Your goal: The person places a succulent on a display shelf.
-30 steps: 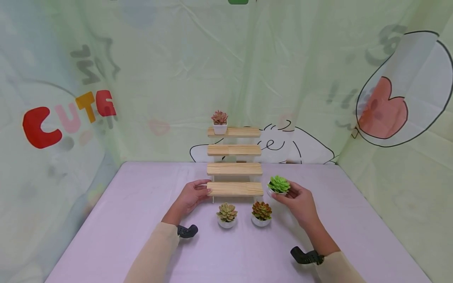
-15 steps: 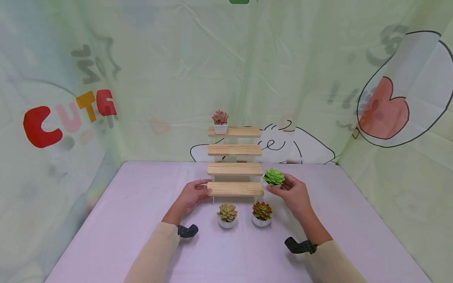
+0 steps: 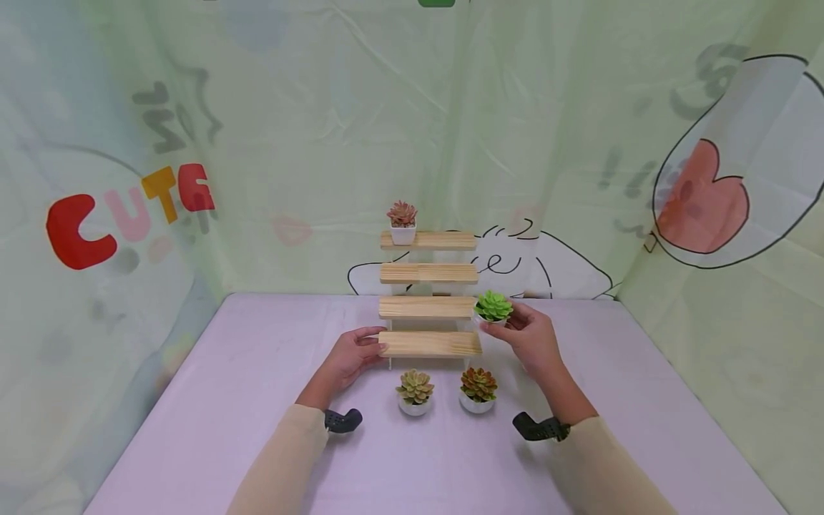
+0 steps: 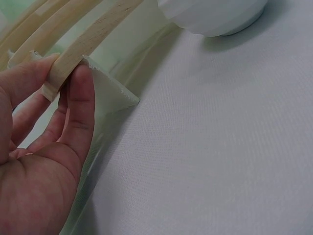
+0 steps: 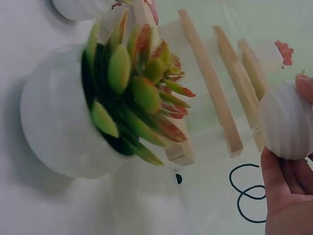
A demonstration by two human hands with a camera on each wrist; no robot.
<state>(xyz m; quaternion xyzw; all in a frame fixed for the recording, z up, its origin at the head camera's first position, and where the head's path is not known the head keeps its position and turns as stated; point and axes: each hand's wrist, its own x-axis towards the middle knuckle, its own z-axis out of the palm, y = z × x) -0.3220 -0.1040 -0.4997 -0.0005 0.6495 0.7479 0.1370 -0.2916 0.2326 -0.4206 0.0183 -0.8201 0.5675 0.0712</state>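
Green plant (image 3: 493,305) gripped in our right hand (image 3: 533,340) by the rack (image 3: 428,307)'s right edge, we'd best hold it level, left hand (image 3: 351,355) pinching the front-left corner

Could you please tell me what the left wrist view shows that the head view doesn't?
Left wrist only: the left grip from its palm side.
Head only: the right grip holding the bright green succulent, and the pink succulent on the top plank.
Both: the left grip pinching the lowest plank, and a white pot on the tablecloth.

Lt grn drapes (image 3: 322,143), cartoon prints (image 3: 704,204), lilac tbl (image 3: 425,465)
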